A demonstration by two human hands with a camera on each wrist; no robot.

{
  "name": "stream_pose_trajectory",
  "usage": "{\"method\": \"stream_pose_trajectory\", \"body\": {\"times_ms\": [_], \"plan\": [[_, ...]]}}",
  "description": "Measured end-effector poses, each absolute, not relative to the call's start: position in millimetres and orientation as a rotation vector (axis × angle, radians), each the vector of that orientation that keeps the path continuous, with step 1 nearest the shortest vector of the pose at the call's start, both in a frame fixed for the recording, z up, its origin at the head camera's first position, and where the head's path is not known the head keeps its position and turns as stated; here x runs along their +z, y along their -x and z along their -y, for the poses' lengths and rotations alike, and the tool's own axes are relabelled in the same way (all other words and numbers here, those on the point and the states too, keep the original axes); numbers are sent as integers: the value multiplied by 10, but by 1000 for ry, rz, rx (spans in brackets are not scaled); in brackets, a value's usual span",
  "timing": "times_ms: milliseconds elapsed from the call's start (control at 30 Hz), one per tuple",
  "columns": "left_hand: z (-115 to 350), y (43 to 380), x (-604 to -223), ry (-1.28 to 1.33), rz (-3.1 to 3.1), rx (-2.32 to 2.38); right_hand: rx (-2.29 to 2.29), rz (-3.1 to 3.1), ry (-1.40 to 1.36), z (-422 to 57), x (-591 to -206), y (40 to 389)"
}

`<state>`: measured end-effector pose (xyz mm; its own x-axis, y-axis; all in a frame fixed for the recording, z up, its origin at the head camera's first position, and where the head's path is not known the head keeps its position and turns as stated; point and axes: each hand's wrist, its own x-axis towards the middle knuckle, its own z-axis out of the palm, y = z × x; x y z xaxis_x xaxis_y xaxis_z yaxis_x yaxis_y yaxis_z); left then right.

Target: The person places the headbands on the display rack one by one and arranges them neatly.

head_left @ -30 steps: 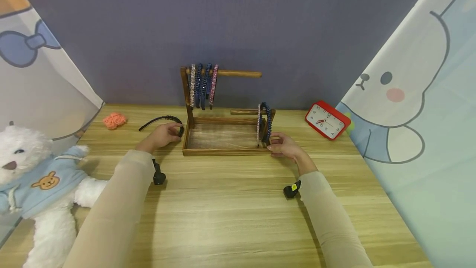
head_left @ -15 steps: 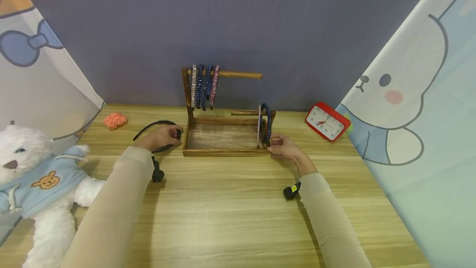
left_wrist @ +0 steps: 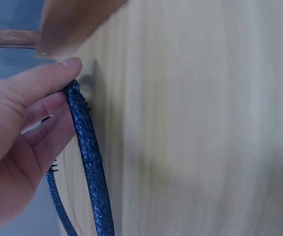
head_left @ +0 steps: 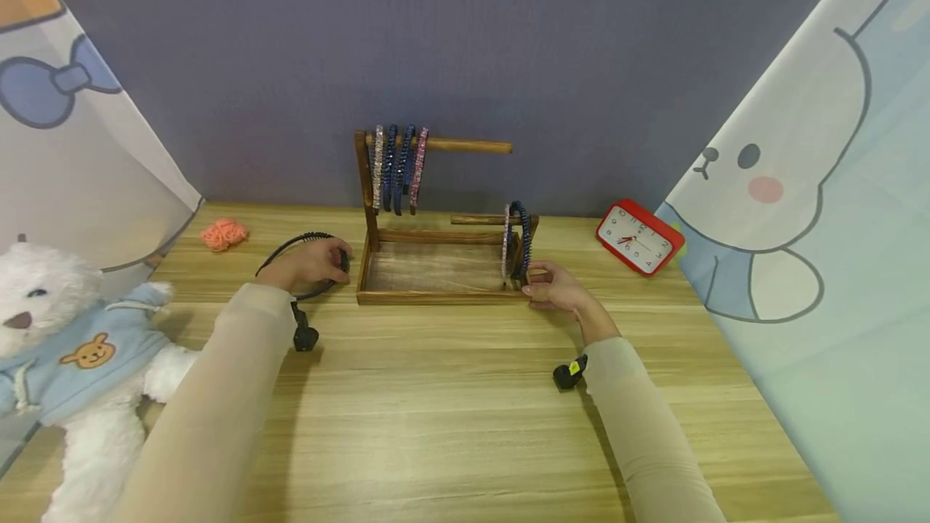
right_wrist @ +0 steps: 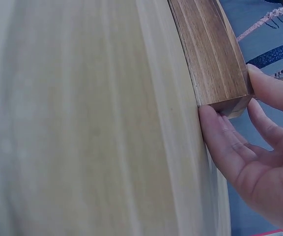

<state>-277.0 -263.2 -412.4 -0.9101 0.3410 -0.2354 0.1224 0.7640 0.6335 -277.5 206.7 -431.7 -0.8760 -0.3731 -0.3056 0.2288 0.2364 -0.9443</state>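
My left hand (head_left: 314,259) pinches a dark blue glittery headband (left_wrist: 89,152) with small comb teeth, left of a brown wooden rack (head_left: 436,298). In the left wrist view the band runs down from between thumb and fingers; part of it is hidden behind the hand. At the rack's front right corner, my right hand (head_left: 555,287) holds the tray edge between thumb and fingers. Several headbands hang on the upper bar: a silver one (head_left: 377,172), dark blue ones (head_left: 400,176) and a pink one (head_left: 418,172). A pale pink headband (head_left: 505,244) and a dark blue one hang on the lower bar (head_left: 475,219).
An orange bundle of yarn (head_left: 224,234) lies at the back left of the wooden table (head_left: 436,410). A white plush bear (head_left: 102,458) in a blue top is at the left. Right of the rack stands a red alarm clock (head_left: 641,237). A grey wall rises behind.
My left hand has moved slightly left, away from the rack, and the headband in it has turned and shifted left. My right hand has stayed at the rack's corner.
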Motion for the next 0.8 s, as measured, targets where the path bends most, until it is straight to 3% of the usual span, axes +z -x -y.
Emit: {"method": "stream_pose_trajectory", "body": {"times_ms": [233, 433, 800], "plan": [[2637, 2717, -3980, -286, -2694, 986, -1732, -2002, 217, -2121, -4315, 2787], [2682, 2700, -3920, -270, -2817, 922, -1700, -2029, 134, -2097, -4345, 2821], [2754, 2493, -3776, -282, -2707, 1309, -1684, -2049, 125, -2091, -4355, 2814]]}}
